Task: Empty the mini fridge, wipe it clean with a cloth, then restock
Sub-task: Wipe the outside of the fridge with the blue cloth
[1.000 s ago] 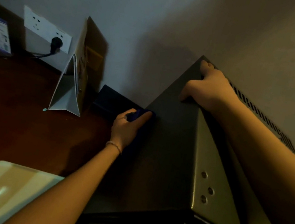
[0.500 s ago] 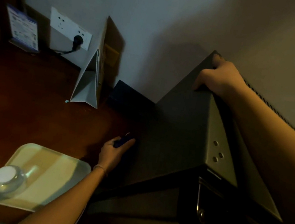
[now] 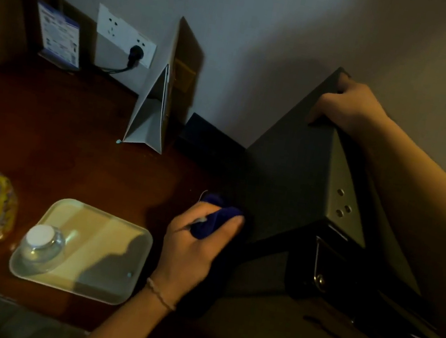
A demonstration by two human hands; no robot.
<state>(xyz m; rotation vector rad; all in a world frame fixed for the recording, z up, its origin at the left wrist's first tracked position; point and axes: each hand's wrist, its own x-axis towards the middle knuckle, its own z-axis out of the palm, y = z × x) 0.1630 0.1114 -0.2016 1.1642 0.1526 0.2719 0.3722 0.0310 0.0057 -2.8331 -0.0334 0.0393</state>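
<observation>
Left hand [image 3: 198,241] presses blue cloth [image 3: 214,220] against fridge [image 3: 288,179] side.

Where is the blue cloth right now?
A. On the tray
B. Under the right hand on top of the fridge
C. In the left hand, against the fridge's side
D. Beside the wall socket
C: the left hand grips the cloth against the fridge side, near its lower front corner.

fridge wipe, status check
Left hand grips blue cloth against fridge side. Right hand holds its top back corner. Nothing in the way.
</observation>
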